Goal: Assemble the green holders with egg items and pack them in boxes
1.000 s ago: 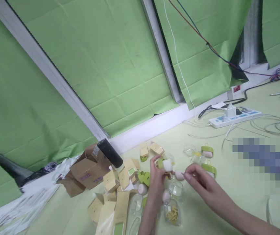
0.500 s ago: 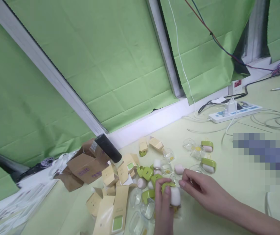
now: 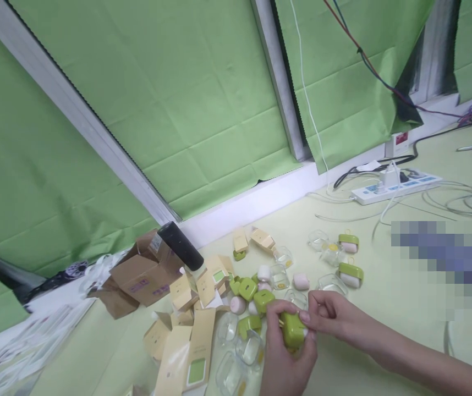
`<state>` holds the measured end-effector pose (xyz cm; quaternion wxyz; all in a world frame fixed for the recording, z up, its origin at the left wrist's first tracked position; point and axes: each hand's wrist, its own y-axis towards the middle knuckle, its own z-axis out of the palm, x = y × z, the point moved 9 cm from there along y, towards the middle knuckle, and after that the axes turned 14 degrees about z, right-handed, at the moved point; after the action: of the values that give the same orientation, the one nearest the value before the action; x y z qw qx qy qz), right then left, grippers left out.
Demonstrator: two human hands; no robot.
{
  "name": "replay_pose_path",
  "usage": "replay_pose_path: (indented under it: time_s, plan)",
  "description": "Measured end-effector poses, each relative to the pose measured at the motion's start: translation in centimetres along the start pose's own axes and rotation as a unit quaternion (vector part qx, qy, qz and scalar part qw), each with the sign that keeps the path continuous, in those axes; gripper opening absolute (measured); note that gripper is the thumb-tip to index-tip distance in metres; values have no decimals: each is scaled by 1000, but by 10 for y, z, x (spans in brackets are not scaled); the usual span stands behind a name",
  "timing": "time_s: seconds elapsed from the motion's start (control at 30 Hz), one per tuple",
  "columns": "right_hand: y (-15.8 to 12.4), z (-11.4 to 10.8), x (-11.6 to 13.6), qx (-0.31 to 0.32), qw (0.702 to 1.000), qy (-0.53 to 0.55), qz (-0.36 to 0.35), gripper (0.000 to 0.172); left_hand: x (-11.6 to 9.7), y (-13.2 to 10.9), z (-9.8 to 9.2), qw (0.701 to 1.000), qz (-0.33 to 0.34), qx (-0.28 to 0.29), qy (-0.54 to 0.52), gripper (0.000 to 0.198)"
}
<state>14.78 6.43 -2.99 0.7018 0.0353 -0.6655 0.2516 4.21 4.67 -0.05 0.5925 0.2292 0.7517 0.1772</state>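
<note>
Near the bottom centre, my left hand (image 3: 287,352) is closed around a small rounded green-and-white case (image 3: 294,330), its green side towards me. My right hand (image 3: 333,313) is closed too, its thumb and fingertips pinching the upper right edge of that case. Just beyond lie loose green caps (image 3: 264,301) and pinkish-white rounded blocks (image 3: 301,281). Clear plastic covers (image 3: 231,371) lie to the left of my left hand. To the right, two assembled green-and-white cases (image 3: 350,275) rest on the table, with a clear cover (image 3: 331,284) beside them.
Opened cream cartons (image 3: 178,352) lie heaped on the left, before a brown cardboard box (image 3: 147,275) and a black cylinder (image 3: 181,246). A white power strip (image 3: 396,190) with cables lies at the back right. Green sheeting (image 3: 203,93) hangs behind the table.
My left hand has turned the case, so its green side now faces me instead of the white one. My right hand has moved from beside the case onto its edge.
</note>
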Motion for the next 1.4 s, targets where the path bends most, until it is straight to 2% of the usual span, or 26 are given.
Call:
replay_pose_path:
  time_s: [0.1,0.2,0.4,0.53,0.63,0.77,0.83,0.97,1.23,1.33,1.4]
  plan:
    - [-5,0,3,-9,999,30,16,56,-7,3,1,999,29,18,33,19]
    - [-9,-2,7,-18,999,33,16,57,-10,6,1,996,25,39,81,14]
    - [-14,-9,20,-32,999,19,-35,59,-23,21,6,980,48,122,152,12]
    - [-16,-12,27,-38,998,2,-51,61,-25,26,6,979,35,129,156,14]
    - [-16,-11,30,-43,996,-17,-72,56,-19,24,3,990,1,92,104,29]
    - [-12,-5,21,-60,992,-75,-84,40,-7,17,-9,999,-47,-11,4,23]
    - [-9,-2,12,-63,989,-108,-77,36,-1,12,-11,997,-68,-38,-7,31]
    - [-4,-4,6,-84,983,-143,-74,32,-1,7,-8,997,-39,-62,-31,46]
    - [-2,3,3,-36,995,-80,-40,31,2,-2,-3,991,-65,-110,-44,49]
    - [-3,1,1,-58,996,-56,-42,32,1,-3,-6,988,-70,-129,-49,50]
    - [-7,-7,6,-99,992,-49,-66,34,8,-3,-14,981,-109,-144,-77,51]
